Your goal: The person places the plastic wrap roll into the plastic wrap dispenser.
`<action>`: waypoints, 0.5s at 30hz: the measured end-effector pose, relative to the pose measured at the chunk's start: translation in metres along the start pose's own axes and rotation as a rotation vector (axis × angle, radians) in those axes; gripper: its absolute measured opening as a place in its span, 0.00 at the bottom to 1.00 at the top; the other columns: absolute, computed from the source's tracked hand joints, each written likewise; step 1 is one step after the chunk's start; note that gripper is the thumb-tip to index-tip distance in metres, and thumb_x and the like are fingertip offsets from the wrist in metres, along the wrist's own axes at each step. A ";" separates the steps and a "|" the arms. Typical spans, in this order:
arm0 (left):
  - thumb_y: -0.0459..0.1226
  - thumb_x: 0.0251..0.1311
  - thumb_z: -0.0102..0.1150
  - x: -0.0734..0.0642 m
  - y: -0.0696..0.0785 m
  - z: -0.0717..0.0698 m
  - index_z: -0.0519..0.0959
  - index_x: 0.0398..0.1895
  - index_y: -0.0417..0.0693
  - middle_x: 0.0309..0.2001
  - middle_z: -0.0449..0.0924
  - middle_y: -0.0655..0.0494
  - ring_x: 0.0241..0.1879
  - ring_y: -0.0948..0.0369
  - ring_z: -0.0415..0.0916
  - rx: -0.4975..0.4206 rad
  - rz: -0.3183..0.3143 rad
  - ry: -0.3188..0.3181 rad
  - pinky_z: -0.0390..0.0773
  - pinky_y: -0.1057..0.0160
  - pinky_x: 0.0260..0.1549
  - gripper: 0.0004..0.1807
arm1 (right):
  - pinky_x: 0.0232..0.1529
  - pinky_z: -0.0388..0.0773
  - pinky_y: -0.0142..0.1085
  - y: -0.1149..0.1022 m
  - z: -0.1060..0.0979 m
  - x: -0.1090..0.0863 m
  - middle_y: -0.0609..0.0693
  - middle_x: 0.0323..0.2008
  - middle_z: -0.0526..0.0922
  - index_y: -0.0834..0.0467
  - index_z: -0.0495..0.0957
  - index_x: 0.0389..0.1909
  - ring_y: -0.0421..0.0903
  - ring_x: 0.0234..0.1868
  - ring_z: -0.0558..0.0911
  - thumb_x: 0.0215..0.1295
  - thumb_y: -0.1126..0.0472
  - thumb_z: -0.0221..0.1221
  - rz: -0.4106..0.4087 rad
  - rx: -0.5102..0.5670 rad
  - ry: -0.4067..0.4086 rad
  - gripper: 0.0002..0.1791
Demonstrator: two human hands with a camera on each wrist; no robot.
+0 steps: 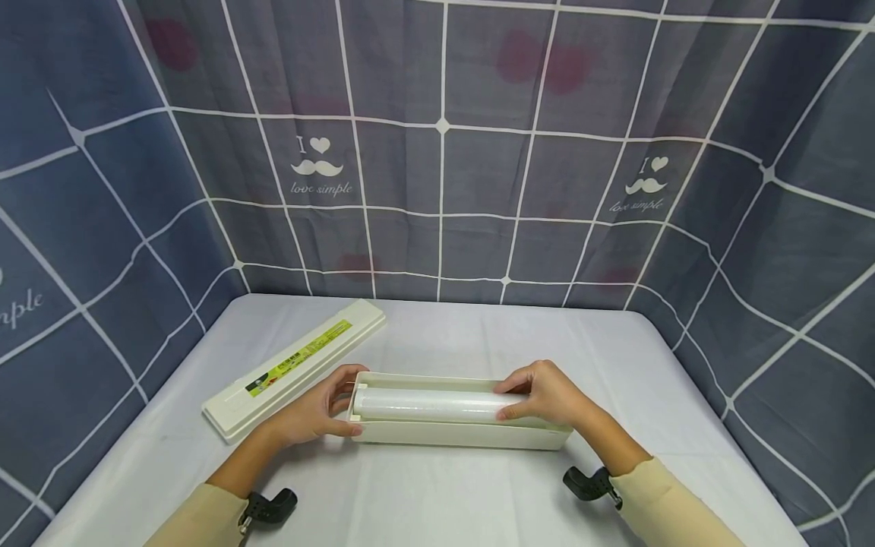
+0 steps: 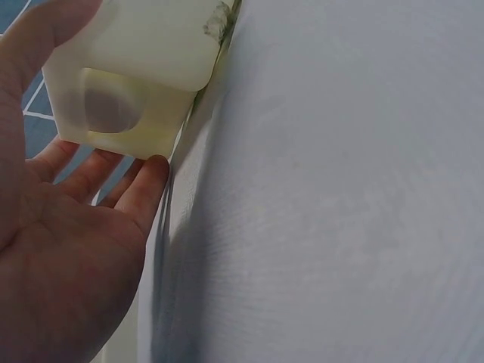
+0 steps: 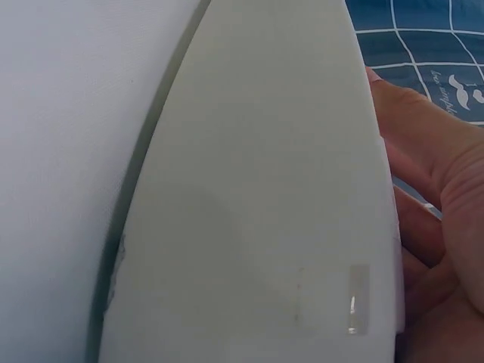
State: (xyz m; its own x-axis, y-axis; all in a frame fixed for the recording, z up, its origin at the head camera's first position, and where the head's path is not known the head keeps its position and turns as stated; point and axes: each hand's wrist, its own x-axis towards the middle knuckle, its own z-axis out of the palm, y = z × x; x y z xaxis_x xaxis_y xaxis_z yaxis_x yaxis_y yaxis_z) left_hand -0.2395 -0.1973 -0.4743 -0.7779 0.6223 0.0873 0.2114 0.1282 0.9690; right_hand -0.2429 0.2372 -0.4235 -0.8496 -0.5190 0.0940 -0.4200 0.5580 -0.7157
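Roll and box on a cloth-covered desk, with both hands at work. The open box (image 1: pixel 458 434), long, narrow and cream-coloured, lies lengthwise across the white-covered desk (image 1: pixel 437 497), its open side up. The roll (image 1: pixel 424 406), whitish and glossy, lies inside, parallel to the long walls, its left end close to the box's left end wall. The left hand (image 1: pixel 321 410) grips the left end of the box, the thumb on the near long wall and the fingers at the end and far side; the left wrist view shows fingertips against the end wall, which bears a rectangular panel with a dark rounded patch. The right hand (image 1: pixel 547 395) grips the right part of the roll between thumb and fingers, reaching over the near wall of the box. In the right wrist view, a small shiny strip (image 3: pixel 358 299) appears on the box's long outer wall. The lid (image 1: pixel 314 368), also cream, lies obliquely to the left of the box, its yellow-green label (image 1: pixel 298 357) facing up; whether the left hand touches it cannot be told. Behind the desk hangs a blue-grey curtain (image 1: pixel 403 167) with a white grid and moustache motifs.
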 end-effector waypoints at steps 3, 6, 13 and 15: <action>0.27 0.50 0.77 0.000 0.000 0.000 0.54 0.76 0.40 0.71 0.62 0.36 0.65 0.66 0.70 -0.005 0.001 -0.004 0.73 0.74 0.64 0.52 | 0.44 0.85 0.28 0.001 0.002 -0.001 0.49 0.42 0.92 0.54 0.91 0.42 0.40 0.43 0.89 0.45 0.52 0.81 0.008 -0.006 0.011 0.21; 0.27 0.50 0.77 0.000 0.001 0.000 0.54 0.76 0.40 0.71 0.62 0.36 0.65 0.66 0.70 -0.008 0.003 -0.004 0.73 0.75 0.64 0.52 | 0.45 0.85 0.28 0.004 0.003 -0.001 0.49 0.42 0.92 0.54 0.91 0.41 0.42 0.44 0.89 0.45 0.52 0.81 0.012 -0.016 0.018 0.21; 0.28 0.50 0.77 0.000 0.001 0.001 0.54 0.75 0.40 0.71 0.62 0.36 0.65 0.66 0.70 0.001 0.001 0.004 0.73 0.75 0.64 0.52 | 0.47 0.85 0.29 0.008 0.006 -0.003 0.48 0.43 0.92 0.52 0.91 0.41 0.43 0.46 0.89 0.46 0.51 0.81 0.014 -0.033 0.037 0.20; 0.28 0.50 0.78 0.000 0.000 0.000 0.55 0.75 0.41 0.71 0.63 0.36 0.65 0.65 0.70 0.006 -0.001 0.006 0.73 0.75 0.64 0.52 | 0.46 0.85 0.29 0.008 0.007 -0.004 0.48 0.43 0.92 0.52 0.91 0.41 0.43 0.46 0.89 0.46 0.50 0.81 0.008 -0.041 0.045 0.20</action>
State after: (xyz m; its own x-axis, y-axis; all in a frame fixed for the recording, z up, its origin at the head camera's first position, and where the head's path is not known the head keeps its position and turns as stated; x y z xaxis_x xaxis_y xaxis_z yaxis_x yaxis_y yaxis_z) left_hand -0.2396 -0.1966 -0.4740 -0.7815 0.6176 0.0881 0.2145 0.1333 0.9676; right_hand -0.2407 0.2395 -0.4345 -0.8661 -0.4852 0.1206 -0.4254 0.5884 -0.6877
